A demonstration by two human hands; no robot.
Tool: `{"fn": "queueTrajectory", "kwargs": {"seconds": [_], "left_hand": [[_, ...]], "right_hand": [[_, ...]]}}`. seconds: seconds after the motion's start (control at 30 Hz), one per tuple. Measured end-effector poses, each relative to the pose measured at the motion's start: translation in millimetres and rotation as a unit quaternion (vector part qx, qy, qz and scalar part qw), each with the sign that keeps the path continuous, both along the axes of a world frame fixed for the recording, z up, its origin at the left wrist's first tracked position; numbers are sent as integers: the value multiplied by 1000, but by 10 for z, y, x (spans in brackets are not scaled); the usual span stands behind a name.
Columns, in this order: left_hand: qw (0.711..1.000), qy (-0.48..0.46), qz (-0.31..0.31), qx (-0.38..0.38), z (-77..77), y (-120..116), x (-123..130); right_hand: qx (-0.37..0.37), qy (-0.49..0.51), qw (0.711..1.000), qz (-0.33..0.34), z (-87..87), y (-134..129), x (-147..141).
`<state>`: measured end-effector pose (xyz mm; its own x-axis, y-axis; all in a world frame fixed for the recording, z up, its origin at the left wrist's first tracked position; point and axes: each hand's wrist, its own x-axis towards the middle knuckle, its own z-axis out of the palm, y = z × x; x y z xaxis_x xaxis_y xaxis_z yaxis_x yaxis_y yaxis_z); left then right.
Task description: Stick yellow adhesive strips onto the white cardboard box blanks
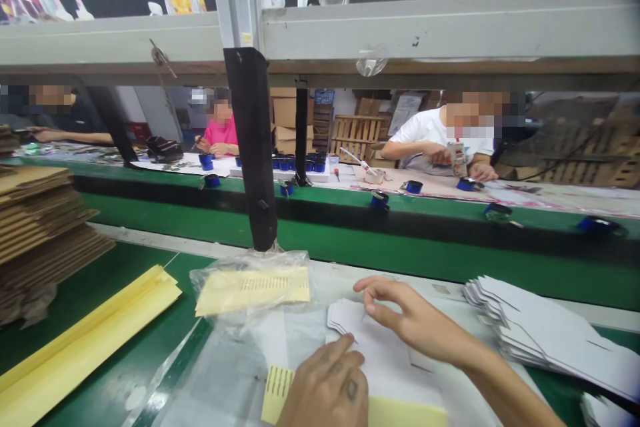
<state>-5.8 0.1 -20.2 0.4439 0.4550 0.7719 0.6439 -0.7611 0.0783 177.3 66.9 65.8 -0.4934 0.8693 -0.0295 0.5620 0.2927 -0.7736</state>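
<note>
At the bottom centre my left hand point(327, 383) has its bent fingers on the left edge of a small stack of white die-cut card sheets point(383, 370); its thumb is hidden. Beneath the stack and my left hand, a yellow slotted paper strip point(276, 390) shows on both sides. My right hand point(407, 317) hovers over the stack's far end, thumb and forefinger bent toward each other with a gap, holding nothing that I can make out. Just beyond lies a clear plastic bag point(295, 260) around more yellow slotted strips point(220, 293).
A thicker pile of white card sheets point(565, 327) lies right. Left are a long folded yellow sheet point(90, 340) and stacked brown cardboard point(35, 233). A black-wrapped post point(253, 147) rises ahead under a shelf point(425, 30). Beyond, blue round parts point(380, 200) line a green conveyor point(400, 240); several people sit there.
</note>
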Motion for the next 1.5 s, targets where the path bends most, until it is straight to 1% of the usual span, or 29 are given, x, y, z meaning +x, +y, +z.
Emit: {"fn": "queueTrajectory", "kwargs": {"seconds": [0.07, 0.17, 0.23, 0.33, 0.43, 0.6, 0.73, 0.87, 0.97, 1.13, 1.27, 1.5], "left_hand": [[999, 3, 15, 31, -149, 18, 47], [998, -12, 42, 44, -310, 27, 94], [998, -22, 49, 35, -358, 20, 105], [998, -26, 50, 25, -378, 2, 103], [998, -26, 50, 15, -377, -4, 100], [999, -11, 42, 17, -337, 3, 104], [999, -7, 46, 21, -264, 1, 101], [999, 20, 29, 34, -169, 1, 86], [998, 32, 21, 43, -129, 6, 75], [998, 38, 42, 40, -156, 11, 74], [998, 23, 31, 40, -180, 15, 77], [998, 26, 31, 46, -132, 10, 78]], "right_hand": [[-36, -29, 999, 10, 7, 155, -50], [-48, -46, 998, 17, -36, 274, -126], [-52, -49, 997, 19, -70, 300, -152], [-65, -58, 996, 31, -99, 330, -164], [-81, -76, 993, 45, -106, 375, -179], [-87, -111, 990, 27, -109, 413, -211], [-83, -117, 990, 19, -114, 398, -216], [-78, -111, 991, 17, -120, 395, -219], [-77, -106, 991, 18, -125, 399, -217], [-61, -108, 992, 18, -157, 403, -222], [-42, -112, 993, 18, -184, 404, -243], [-38, -104, 994, 19, -182, 402, -237]]}}
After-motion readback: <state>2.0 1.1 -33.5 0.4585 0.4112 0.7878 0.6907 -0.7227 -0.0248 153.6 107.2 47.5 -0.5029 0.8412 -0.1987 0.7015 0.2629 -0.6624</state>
